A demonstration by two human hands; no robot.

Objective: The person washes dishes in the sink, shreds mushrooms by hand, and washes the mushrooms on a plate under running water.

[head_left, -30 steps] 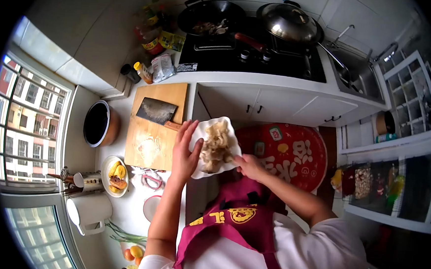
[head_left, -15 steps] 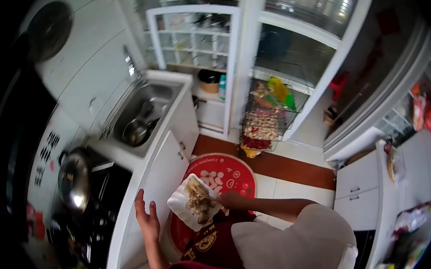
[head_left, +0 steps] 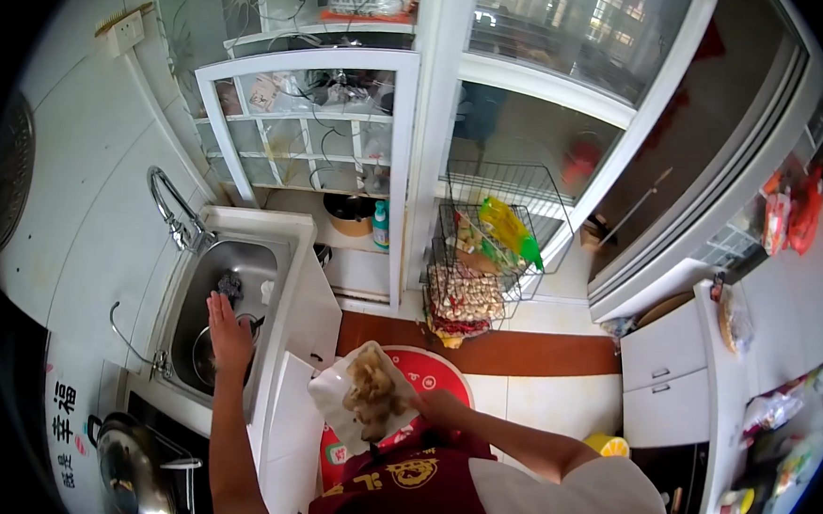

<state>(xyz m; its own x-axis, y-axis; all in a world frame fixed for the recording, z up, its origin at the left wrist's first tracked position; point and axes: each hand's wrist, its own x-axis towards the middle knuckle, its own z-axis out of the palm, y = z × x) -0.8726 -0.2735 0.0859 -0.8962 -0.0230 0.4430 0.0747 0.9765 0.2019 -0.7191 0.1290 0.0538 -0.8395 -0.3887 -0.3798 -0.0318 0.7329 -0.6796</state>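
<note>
My right hand (head_left: 442, 410) is closed on the right edge of a white dish (head_left: 332, 395), which is held up in front of the apron. Pale brown pieces of food (head_left: 372, 394) lie along the dish; I cannot tell their kind. My left hand (head_left: 228, 333) holds nothing, its fingers stretched out above the sink (head_left: 283, 277). Beneath that hand, a metal pan (head_left: 204, 357) sits in the sink, partly hidden by it. A dark scrubber-like item (head_left: 230, 285) lies farther back in the basin.
Left of me, a lidded pot (head_left: 125, 466) stands on the black stove. The curved faucet (head_left: 174, 209) rises behind the sink. Ahead is a wire rack (head_left: 470, 294) with food and bags. A red round mat (head_left: 442, 377) lies on the floor. White cabinets (head_left: 669, 391) line the right.
My left hand has moved up and forward from beside the counter to over the sink. The dish stays in my right hand. The view has shifted, bringing the sink closer.
</note>
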